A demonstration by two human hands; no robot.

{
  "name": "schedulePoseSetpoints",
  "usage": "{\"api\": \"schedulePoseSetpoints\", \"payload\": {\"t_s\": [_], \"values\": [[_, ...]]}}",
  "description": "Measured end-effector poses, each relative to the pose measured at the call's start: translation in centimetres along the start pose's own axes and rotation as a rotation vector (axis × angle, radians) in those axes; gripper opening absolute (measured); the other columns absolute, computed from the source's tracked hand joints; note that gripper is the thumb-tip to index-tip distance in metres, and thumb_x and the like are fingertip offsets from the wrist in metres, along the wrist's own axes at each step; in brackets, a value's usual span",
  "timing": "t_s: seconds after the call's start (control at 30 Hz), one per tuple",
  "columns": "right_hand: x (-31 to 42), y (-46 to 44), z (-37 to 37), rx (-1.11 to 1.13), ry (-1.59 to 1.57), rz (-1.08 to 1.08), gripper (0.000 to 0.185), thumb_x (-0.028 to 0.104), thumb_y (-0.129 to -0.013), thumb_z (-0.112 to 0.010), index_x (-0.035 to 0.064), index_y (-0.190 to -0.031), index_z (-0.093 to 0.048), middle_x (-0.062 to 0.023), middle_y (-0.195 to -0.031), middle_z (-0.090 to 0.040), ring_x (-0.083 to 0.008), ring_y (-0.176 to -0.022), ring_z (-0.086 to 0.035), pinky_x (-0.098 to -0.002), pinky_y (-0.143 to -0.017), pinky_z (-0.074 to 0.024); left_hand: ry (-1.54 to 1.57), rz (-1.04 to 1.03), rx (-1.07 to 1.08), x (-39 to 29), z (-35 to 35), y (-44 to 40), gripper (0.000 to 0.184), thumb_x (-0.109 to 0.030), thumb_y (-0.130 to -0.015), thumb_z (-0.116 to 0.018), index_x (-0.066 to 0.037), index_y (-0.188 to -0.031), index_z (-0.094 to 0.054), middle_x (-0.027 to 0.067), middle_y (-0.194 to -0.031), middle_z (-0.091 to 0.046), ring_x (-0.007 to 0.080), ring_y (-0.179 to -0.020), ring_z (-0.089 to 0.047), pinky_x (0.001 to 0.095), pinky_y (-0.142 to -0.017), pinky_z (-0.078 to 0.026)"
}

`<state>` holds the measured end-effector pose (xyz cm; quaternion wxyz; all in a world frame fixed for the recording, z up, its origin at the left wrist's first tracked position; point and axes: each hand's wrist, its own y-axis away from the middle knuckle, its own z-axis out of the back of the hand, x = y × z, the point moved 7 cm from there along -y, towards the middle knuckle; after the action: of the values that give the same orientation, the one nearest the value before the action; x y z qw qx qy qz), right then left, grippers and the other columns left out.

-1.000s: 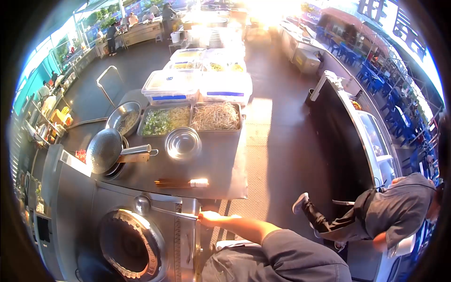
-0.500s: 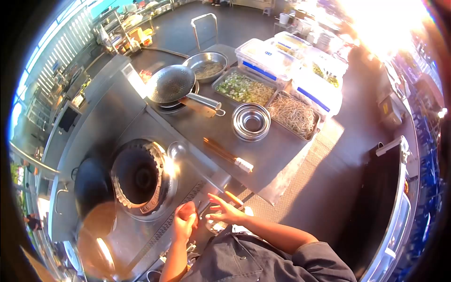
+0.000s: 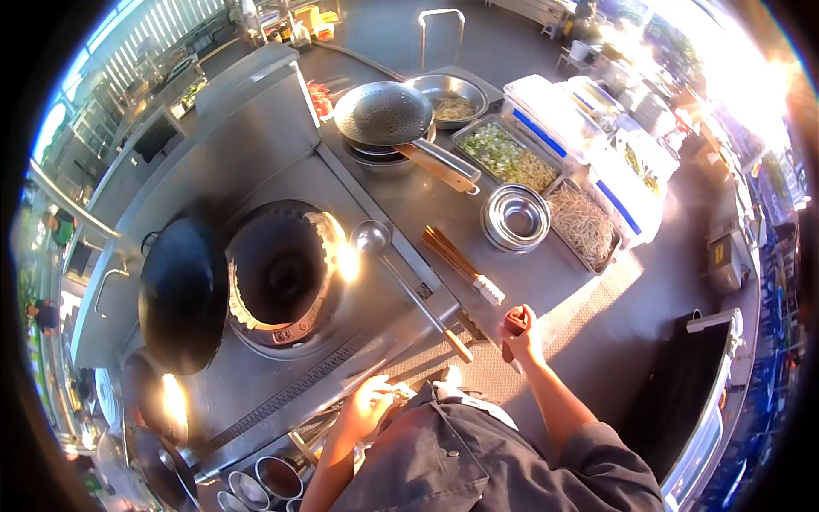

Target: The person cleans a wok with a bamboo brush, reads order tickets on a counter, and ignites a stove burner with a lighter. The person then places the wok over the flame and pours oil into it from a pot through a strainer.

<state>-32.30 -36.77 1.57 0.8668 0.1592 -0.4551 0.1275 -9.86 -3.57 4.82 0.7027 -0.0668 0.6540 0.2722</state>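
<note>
In front of my body on the right, my right hand [image 3: 524,338] is wrapped round a small reddish-brown object [image 3: 515,322], beyond the counter's front edge. Low in the middle, near my waist, my left hand [image 3: 365,411] has its fingers bent against a small pale crumpled thing [image 3: 403,393], too small to make out. Between the hands and the burner lies a ladle [image 3: 412,290], its wooden handle end sticking out over the counter edge. A bundle of thin brown sticks with a white wrapped end [image 3: 488,289] lies just beyond my right hand.
A round wok burner [image 3: 283,271] sits left of centre, with a dark wok [image 3: 182,294] beside it. Behind are a perforated strainer [image 3: 384,113], stacked steel bowls [image 3: 517,217], a tray of chopped greens [image 3: 503,158], a tray of sprouts [image 3: 583,224] and lidded tubs [image 3: 553,115]. Metal cups [image 3: 279,478] stand low left.
The view has swung left and down. The reddish-brown object, in my left hand half a second ago, is now in my right hand. My hands have moved apart, the left toward my waist.
</note>
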Motion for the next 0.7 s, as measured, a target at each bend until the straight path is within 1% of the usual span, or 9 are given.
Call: {"api": "schedulePoseSetpoints", "payload": {"t_s": [0.07, 0.1, 0.17, 0.23, 0.27, 0.33, 0.43, 0.53, 0.7], "values": [[1.3, -3.2, 1.4, 0.173, 0.079, -0.051, 0.074, 0.016, -0.076, -0.083, 0.0035, -0.137, -0.044, -0.0112, -0.118, -0.06, -0.0238, -0.108, -0.059, -0.0349, -0.095, -0.0484, -0.043, -0.012, -0.07, -1.3, 1.5, 0.8, 0.039, -0.012, -0.093, -0.062, 0.006, -0.126, -0.054, 0.0149, -0.104, -0.07, 0.02, -0.091, -0.069, 0.0321, -0.08, -0.055], [1.0, -4.4, 2.3, -0.032, 0.268, 0.06, 0.074, 0.017, -0.076, -0.083, 0.0042, -0.138, -0.043, -0.0125, -0.122, -0.057, -0.0231, -0.111, -0.058, -0.0335, -0.095, -0.0488, -0.053, -0.026, -0.087, -1.7, 2.0, 1.3, 0.038, -0.013, -0.093, -0.062, 0.006, -0.126, -0.055, 0.0144, -0.103, -0.07, 0.0204, -0.091, -0.069, 0.0324, -0.08, -0.055], [2.3, -5.0, 0.9, -0.125, 0.249, 0.105, 0.073, 0.016, -0.08, -0.081, 0.0061, -0.141, -0.042, -0.0144, -0.131, -0.052, -0.0221, -0.117, -0.054, -0.0317, -0.095, -0.0493, -0.041, -0.075, -0.128, -0.9, 2.5, 2.1, 0.037, -0.014, -0.093, -0.063, 0.004, -0.125, -0.056, 0.0142, -0.104, -0.07, 0.021, -0.091, -0.07, 0.0335, -0.079, -0.056], [0.7, -5.0, -3.3, 0.257, -0.3, 0.025, 0.064, 0.016, -0.09, -0.072, 0.0095, -0.145, -0.039, -0.0148, -0.136, -0.051, -0.0229, -0.119, -0.055, -0.0325, -0.096, -0.0494, -0.016, 0.016, -0.169, 0.7, 2.2, 3.3, 0.038, -0.016, -0.094, -0.063, 0.002, -0.126, -0.056, 0.0148, -0.107, -0.069, 0.0204, -0.094, -0.068, 0.0321, -0.082, -0.054], [4.0, -1.9, -5.1, 0.486, -0.387, -0.054, 0.057, 0.019, -0.096, -0.064, 0.0092, -0.146, -0.038, -0.0149, -0.134, -0.054, -0.024, -0.115, -0.059, -0.0338, -0.096, -0.0492, 0.071, 0.067, -0.171, 0.7, 1.9, 3.6, 0.039, -0.017, -0.094, -0.063, 0.001, -0.128, -0.055, 0.015, -0.11, -0.068, 0.02, -0.097, -0.068, 0.0315, -0.085, -0.053], [8.5, 4.9, -9.0, 0.887, -0.577, -0.055, 0.068, 0.038, -0.096, -0.063, 0.0052, -0.148, -0.035, -0.0173, -0.135, -0.054, -0.0272, -0.119, -0.058, -0.0381, -0.102, -0.045, 0.102, 0.114, -0.042, -0.5, 1.1, 4.3, 0.049, -0.025, -0.097, -0.06, -0.001, -0.139, -0.048, 0.0117, -0.123, -0.065, 0.0208, -0.113, -0.062, 0.0334, -0.096, -0.049], [11.9, 14.3, -9.6, 1.32, -0.37, -0.122, 0.079, 0.041, -0.096, -0.062, 0.0018, -0.153, -0.024, -0.0214, -0.151, -0.038, -0.0291, -0.14, -0.038, -0.0413, -0.115, -0.028, 0.174, 0.066, 0.069, -0.3, -1.3, 5.3, 0.054, -0.036, -0.102, -0.05, -0.004, -0.144, -0.044, 0.0144, -0.134, -0.058, 0.023, -0.126, -0.053, 0.035, -0.107, -0.039], [11.1, 16.8, -10.8, 1.514, -0.13, -0.167, 0.077, 0.04, -0.096, -0.061, 0.002, -0.152, -0.025, -0.0212, -0.149, -0.04, -0.0289, -0.138, -0.039, -0.0409, -0.114, -0.029, 0.149, 0.023, 0.23, -1.1, -2.8, 6.9, 0.056, -0.044, -0.104, -0.041, -0.004, -0.143, -0.046, 0.0166, -0.143, -0.051, 0.0258, -0.134, -0.046, 0.0357, -0.113, -0.031], [10.3, 17.1, -14.3, 1.604, 0.114, -0.058, 0.073, 0.04, -0.096, -0.061, 0.0024, -0.149, -0.028, -0.0207, -0.145, -0.041, -0.0286, -0.135, -0.04, -0.0404, -0.112, -0.0306, 0.224, 0.022, 0.027, -0.7, -5.0, 9.8, 0.056, -0.044, -0.104, -0.038, -0.002, -0.14, -0.049, 0.0177, -0.138, -0.054, 0.0296, -0.132, -0.048, 0.0369, -0.111, -0.034]]}}
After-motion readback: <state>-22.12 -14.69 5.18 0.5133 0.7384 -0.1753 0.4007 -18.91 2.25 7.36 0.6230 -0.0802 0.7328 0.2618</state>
